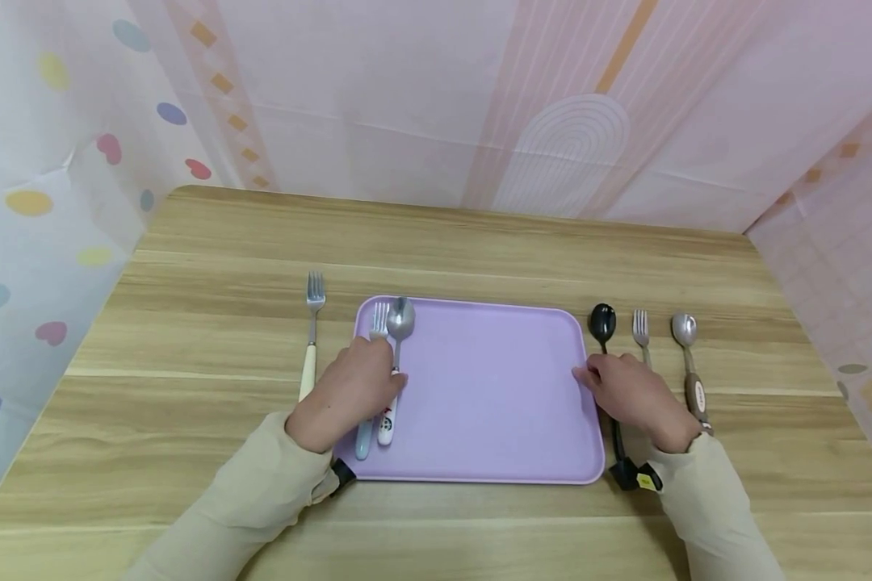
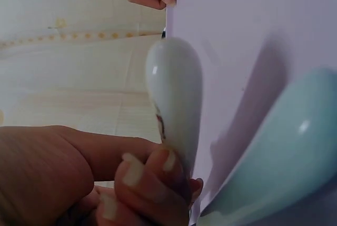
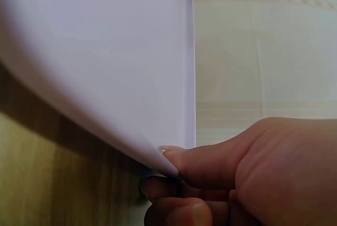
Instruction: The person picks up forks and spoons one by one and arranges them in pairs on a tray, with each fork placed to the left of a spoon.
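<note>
My left hand (image 1: 354,386) pinches a spoon (image 1: 400,318) with a white, picture-printed handle (image 2: 176,89) over the left end of a lilac tray (image 1: 494,387). Close beside that spoon lies a fork (image 1: 364,440) with a pale blue handle, partly hidden by the hand. At the tray's right edge, my right hand (image 1: 628,393) grips the rim, its thumb on the upper side and its fingers below, as the right wrist view shows. A black spoon (image 1: 602,323) lies partly under this hand.
Left of the tray, a fork (image 1: 309,369) with a cream handle lies on the wooden table (image 1: 436,528). Right of the tray are another fork (image 1: 641,326), its handle hidden by the right hand, and a spoon (image 1: 695,393) with a brown handle. A patterned curtain (image 1: 407,105) hangs behind the table.
</note>
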Demonstrator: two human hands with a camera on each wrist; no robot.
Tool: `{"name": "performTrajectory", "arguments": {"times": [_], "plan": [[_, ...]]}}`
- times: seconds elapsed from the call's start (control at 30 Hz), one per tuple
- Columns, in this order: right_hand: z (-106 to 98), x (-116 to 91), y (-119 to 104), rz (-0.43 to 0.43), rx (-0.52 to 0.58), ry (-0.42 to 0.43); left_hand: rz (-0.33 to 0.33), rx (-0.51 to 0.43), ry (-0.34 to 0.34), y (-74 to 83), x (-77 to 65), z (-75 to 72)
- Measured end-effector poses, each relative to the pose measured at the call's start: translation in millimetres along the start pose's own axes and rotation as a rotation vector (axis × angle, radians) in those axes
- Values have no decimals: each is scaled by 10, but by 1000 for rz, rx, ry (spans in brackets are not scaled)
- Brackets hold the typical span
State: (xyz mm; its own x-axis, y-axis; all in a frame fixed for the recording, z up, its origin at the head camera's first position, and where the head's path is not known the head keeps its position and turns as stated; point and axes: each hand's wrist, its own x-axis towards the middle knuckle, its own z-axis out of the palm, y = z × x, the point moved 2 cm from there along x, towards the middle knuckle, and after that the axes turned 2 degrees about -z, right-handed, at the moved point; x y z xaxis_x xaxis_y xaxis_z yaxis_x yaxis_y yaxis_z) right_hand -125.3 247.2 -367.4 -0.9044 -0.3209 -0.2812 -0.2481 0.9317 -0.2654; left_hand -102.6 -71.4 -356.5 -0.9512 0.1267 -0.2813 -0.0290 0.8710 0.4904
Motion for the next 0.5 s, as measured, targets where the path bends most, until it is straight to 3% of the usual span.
{"name": "performTrajectory", "arguments": {"times": [0.5], "plan": [[0,3,-7,15,13,-6,-26,-65,-62,-14,9,47]]}}
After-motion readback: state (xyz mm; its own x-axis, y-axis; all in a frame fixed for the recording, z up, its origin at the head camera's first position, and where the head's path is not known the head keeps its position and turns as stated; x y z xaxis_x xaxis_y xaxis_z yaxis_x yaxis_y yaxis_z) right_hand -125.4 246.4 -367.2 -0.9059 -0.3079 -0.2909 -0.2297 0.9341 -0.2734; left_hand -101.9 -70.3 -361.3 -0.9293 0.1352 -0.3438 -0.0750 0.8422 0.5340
